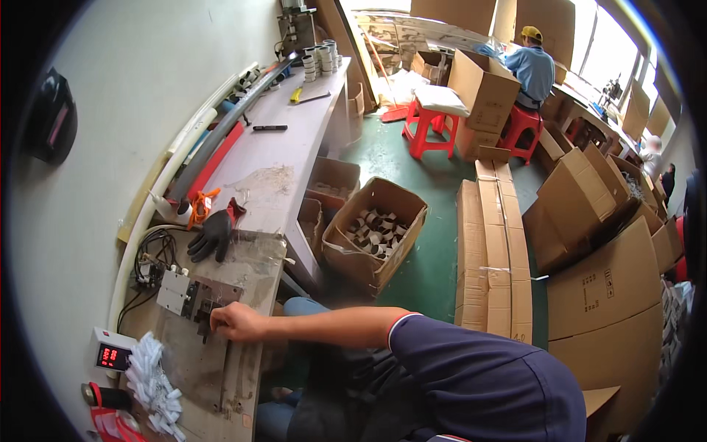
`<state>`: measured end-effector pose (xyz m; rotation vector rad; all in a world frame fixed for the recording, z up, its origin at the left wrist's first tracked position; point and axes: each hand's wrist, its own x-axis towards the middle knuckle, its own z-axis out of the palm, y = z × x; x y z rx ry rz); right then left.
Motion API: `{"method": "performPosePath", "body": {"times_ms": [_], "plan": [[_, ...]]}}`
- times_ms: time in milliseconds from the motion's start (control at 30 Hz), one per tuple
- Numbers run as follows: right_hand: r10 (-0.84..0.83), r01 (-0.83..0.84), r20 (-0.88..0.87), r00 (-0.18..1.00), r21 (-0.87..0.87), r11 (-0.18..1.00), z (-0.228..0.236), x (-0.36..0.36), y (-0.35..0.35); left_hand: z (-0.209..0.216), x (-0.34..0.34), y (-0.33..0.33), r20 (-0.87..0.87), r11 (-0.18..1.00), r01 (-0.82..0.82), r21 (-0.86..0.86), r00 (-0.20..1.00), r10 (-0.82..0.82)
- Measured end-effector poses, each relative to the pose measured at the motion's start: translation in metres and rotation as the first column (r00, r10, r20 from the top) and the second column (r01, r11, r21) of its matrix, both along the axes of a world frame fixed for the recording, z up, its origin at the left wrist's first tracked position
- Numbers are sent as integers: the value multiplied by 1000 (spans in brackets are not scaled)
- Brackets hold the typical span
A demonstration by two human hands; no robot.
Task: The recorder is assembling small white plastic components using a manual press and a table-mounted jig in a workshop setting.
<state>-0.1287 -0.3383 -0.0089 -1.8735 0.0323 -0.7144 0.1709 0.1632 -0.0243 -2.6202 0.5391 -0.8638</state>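
Observation:
My right hand (237, 322) is closed, its fingertips pressed together at a small dark metal clamp fixture (203, 315) on the worn bench top. Whatever the fingers hold, if anything, is hidden behind them. Beside the fixture sits a light grey metal block (174, 291). My left hand is not visible. Nearer the lower edge, a pile of white translucent plastic pieces (153, 383) lies next to a small box with a red digital display (113, 356). Beyond the fixture rests a dark work glove (213, 234) with a red cuff.
A carton of short ring-shaped pieces (376, 234) stands on the floor beside the bench. Long cartons (494, 258) lie farther right. Tubes (213, 140) run along the wall. A person in blue (532, 74) sits on a red stool at the back.

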Motion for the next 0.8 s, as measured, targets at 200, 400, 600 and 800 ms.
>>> {"method": "performPosePath", "body": {"times_ms": [200,400,600,800], "plan": [[41,-38,-71,997,39,998,7,-2,12,9,8,25,-61,992,-110,-56,992,106],[68,-65,-81,994,33,997,6,1,9,35,16,67,-125,980,-200,-4,972,198],[23,-19,-80,997,60,998,8,5,3,33,-10,110,-225,953,-286,97,927,301],[30,-27,-55,998,50,998,9,4,9,36,-39,102,-265,933,-351,82,895,360]]}}
